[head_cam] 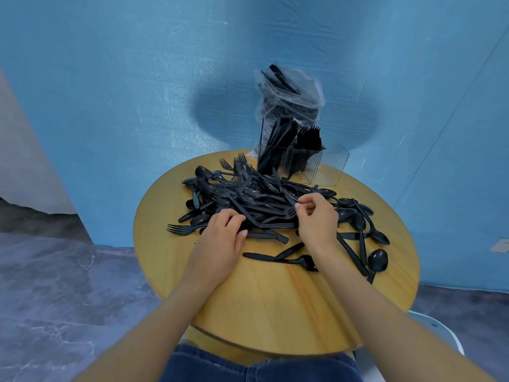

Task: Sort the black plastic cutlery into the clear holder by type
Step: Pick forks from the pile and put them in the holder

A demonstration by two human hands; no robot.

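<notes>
**Picking one piece from the heap**

Head view: The heap of black plastic cutlery lies mid-tabletop on the round wooden table; the clear acrylic compartment holder stands at the far edge, knives and forks already upright in it. Your right hand pinches one thin black piece at the heap's right side, type unclear. Your left hand, fingers curled, rests on the near-left pieces; whether it grips one, you cannot tell. Lift singly, so neighbours don't drag along.

Bare, sleeveless forearms, no rings or watch visible; dark blue denim jeans at the lap.
</notes>
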